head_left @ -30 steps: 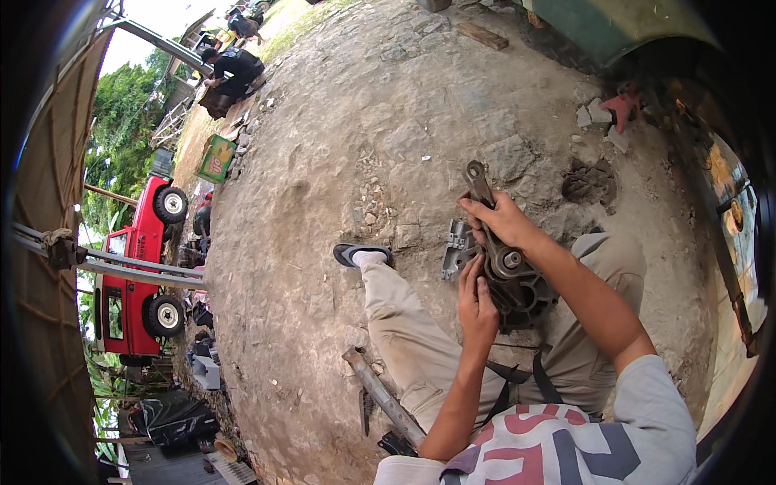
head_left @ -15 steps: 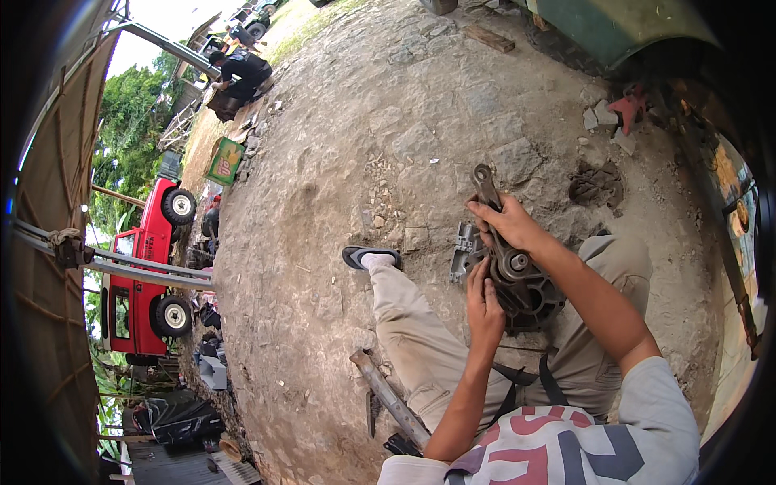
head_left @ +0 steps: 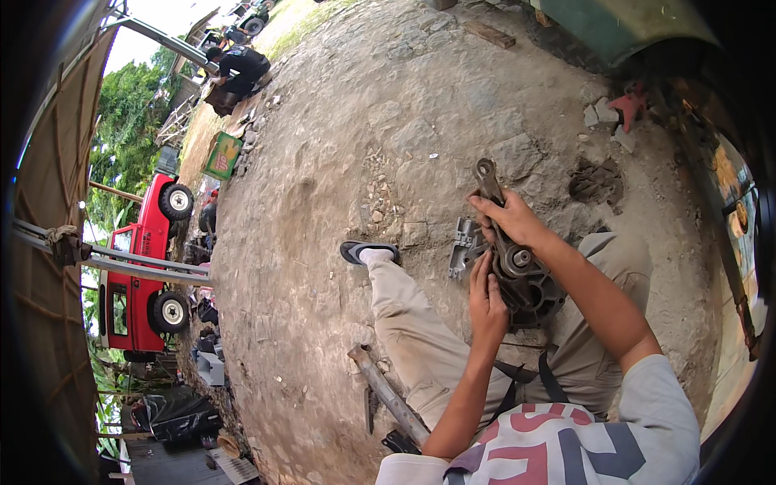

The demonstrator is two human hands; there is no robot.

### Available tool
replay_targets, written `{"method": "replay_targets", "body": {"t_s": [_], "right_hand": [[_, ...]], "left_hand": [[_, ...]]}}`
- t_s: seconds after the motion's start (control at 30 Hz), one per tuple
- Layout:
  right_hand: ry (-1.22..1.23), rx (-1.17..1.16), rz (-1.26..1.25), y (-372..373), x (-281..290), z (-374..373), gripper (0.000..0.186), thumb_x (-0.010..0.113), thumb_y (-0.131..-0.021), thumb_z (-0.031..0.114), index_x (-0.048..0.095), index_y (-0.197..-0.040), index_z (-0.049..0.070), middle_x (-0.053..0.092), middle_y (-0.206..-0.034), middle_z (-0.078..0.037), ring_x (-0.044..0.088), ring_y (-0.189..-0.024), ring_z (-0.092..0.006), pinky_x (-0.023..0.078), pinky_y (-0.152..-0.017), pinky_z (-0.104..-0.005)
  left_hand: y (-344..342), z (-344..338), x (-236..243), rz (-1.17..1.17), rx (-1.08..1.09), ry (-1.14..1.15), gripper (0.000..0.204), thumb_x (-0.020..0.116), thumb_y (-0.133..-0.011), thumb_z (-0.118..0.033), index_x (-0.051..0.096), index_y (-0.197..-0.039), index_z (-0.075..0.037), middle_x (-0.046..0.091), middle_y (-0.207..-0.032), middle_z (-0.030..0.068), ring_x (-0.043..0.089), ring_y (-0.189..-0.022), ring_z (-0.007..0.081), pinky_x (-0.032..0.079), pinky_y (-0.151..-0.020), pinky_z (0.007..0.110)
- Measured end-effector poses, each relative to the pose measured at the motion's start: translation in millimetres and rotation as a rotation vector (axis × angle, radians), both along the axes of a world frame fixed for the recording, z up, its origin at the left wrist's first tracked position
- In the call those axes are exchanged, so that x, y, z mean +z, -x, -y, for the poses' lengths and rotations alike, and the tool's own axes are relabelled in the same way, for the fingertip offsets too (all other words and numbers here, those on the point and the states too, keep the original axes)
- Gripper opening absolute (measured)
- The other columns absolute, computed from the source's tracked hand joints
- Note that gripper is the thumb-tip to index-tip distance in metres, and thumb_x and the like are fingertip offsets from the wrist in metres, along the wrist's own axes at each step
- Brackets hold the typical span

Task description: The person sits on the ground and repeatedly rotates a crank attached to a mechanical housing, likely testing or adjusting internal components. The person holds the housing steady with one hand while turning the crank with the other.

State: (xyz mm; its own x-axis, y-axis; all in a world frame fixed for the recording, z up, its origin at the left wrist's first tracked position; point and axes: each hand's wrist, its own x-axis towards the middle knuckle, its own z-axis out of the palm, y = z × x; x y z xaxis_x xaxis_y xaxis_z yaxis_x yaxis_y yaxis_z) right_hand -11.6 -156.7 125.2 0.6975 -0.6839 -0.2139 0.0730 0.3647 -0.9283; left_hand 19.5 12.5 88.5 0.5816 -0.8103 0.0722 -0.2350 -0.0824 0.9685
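Note:
My right hand [head_left: 516,220] is closed around a greasy metal lever arm [head_left: 487,179] with a round eye at its far end. Its near end sits over a shaft stub [head_left: 521,257] on a dark cast-metal housing [head_left: 529,301], which lies between my legs. Against the left side of that housing, my left hand [head_left: 487,307] presses with its fingers close together and pointing away from me; the fingertips are partly hidden among the parts. A lighter grey metal bracket-like piece [head_left: 466,246] sticks out just left of my hands.
A metal bar [head_left: 386,392] lies by my left leg on the rough stone ground. Far right are a red stand [head_left: 629,107] and a green vehicle body [head_left: 626,28]. A red off-road vehicle [head_left: 141,275], a green box [head_left: 223,156] and a crouching person [head_left: 240,71] are at left.
The lever arm's far end has tilted slightly away from me and to the left. My left hand has shifted a little along the housing. Both hands stay on the parts.

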Motion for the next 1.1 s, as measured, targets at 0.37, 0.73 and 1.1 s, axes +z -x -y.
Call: {"method": "replay_targets", "body": {"t_s": [0.37, 0.73, 1.1], "right_hand": [[0.015, 0.006, -0.039, 0.7, 4.9, 0.6, 0.027, 0.064, -0.100, 0.027, 0.058, -0.111, 0.003, 0.055, -0.071, -0.001, 0.054, -0.054, -0.0101, 0.044, -0.050, -0.0266], [0.011, 0.021, 0.023, 0.2, 2.2, -1.3, 0.026, 0.065, -0.099, 0.027, 0.058, -0.109, 0.004, 0.054, -0.071, -0.001, 0.054, -0.053, -0.0106, 0.044, -0.049, -0.0272], [0.015, 0.022, 0.039, 1.1, -0.2, 2.1, 0.028, 0.066, -0.099, 0.028, 0.059, -0.108, 0.003, 0.055, -0.070, 0.000, 0.056, -0.054, -0.0115, 0.045, -0.049, -0.0284]], "left_hand": [[-9.1, 2.5, -7.7, -0.054, -0.046, 0.069, 0.039, 0.037, -0.106, -0.011, 0.051, -0.140, 0.002, 0.051, -0.144, 0.0158, 0.046, -0.136, 0.0276, 0.032, -0.115, 0.037], [-8.0, 2.4, -0.2, -0.060, -0.014, 0.029, 0.038, 0.038, -0.106, -0.014, 0.054, -0.137, 0.003, 0.053, -0.142, 0.0165, 0.048, -0.135, 0.0268, 0.034, -0.114, 0.035], [-15.9, 3.3, -22.8, -0.048, -0.016, 0.000, 0.037, 0.039, -0.105, -0.011, 0.055, -0.135, 0.004, 0.059, -0.135, 0.0178, 0.054, -0.129, 0.0273, 0.038, -0.110, 0.036]]}}
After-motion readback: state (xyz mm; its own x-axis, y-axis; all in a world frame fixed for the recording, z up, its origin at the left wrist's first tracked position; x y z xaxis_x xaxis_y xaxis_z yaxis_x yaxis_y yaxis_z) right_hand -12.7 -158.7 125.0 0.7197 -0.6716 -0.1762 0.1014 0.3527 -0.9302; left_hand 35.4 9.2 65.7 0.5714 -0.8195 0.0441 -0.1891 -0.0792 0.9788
